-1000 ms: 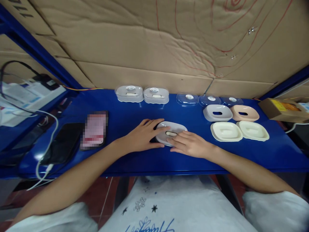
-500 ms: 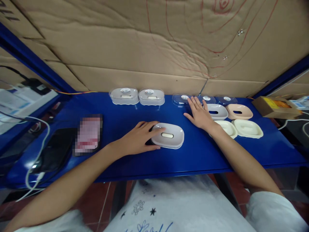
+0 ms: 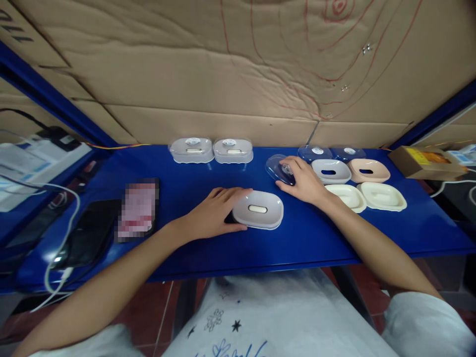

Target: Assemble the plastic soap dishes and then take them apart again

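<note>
On the blue table, a grey oval soap dish (image 3: 273, 203) with a cream bar in its central slot lies in front of me. My left hand (image 3: 213, 213) grips its left end, thumb at the near side and fingers at the far side. Farther right, my right hand (image 3: 303, 181) has its fingers and thumb around a clear lid (image 3: 274, 167) with a round sticker, which is tilted. Part of that lid is hidden by the fingers. Two more clear lids (image 3: 314, 153) sit behind a grey slotted tray (image 3: 331, 172), just right of my right hand.
A peach tray (image 3: 372, 171) and two cream bases (image 3: 383, 197) lie at right, near a cardboard box (image 3: 420, 162). Two lidded grey dishes (image 3: 191, 151) stand at the back. A phone (image 3: 137, 210), a black device (image 3: 91, 230) and cables are at left. Cardboard (image 3: 186, 74) walls the back.
My right hand has closed on the leftmost clear lid and drawn it toward me, away from the back row. My left hand stays at the grey soap dish.
</note>
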`<act>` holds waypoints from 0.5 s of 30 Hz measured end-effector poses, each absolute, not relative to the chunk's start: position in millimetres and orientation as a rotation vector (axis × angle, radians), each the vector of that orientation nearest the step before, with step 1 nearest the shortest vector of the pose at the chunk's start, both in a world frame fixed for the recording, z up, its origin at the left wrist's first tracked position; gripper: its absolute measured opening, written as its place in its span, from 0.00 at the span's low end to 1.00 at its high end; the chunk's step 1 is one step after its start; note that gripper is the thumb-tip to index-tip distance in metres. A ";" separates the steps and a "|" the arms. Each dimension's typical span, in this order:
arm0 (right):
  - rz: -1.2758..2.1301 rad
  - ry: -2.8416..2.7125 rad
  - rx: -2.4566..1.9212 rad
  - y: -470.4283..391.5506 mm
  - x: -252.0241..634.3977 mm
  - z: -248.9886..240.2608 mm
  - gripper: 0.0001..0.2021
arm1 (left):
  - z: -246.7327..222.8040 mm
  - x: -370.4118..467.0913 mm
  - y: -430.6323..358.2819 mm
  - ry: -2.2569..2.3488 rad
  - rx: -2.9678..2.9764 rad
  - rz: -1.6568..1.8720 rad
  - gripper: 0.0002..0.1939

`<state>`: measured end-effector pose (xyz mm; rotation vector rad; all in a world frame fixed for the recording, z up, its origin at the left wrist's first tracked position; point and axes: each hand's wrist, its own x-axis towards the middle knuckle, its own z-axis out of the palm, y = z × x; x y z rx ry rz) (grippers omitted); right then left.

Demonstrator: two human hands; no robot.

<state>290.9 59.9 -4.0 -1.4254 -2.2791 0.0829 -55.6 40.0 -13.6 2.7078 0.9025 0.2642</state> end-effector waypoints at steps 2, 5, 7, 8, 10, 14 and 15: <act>0.072 -2.318 -1.191 46.5 285.3 0.4 0.27 | -17.4 -56.4 42.6 0.987 2.640 0.286 0.56; 0.114 -2.457 -0.930 22.8 274.0 0.3 0.27 | -22.6 -57.9 47.2 1.033 2.565 0.304 0.62; 0.172 -2.512 -0.866 10.6 265.7 -3.4 0.28 | -24.4 -58.0 48.9 1.009 2.546 0.315 0.64; 0.195 -2.529 -0.853 6.5 261.6 -5.4 0.29 | -24.9 -57.7 49.0 1.006 2.543 0.322 0.65; 0.209 -2.564 -0.830 1.8 254.5 -8.2 0.31 | -25.3 -56.4 48.1 1.008 2.546 0.339 0.66; 0.128 -2.626 -0.793 -0.2 246.5 -8.0 0.31 | -27.3 -53.9 45.3 0.968 2.575 0.368 0.65; 0.103 -2.632 -0.787 -0.4 245.6 -7.4 0.31 | -28.3 -53.6 45.3 0.962 2.576 0.375 0.65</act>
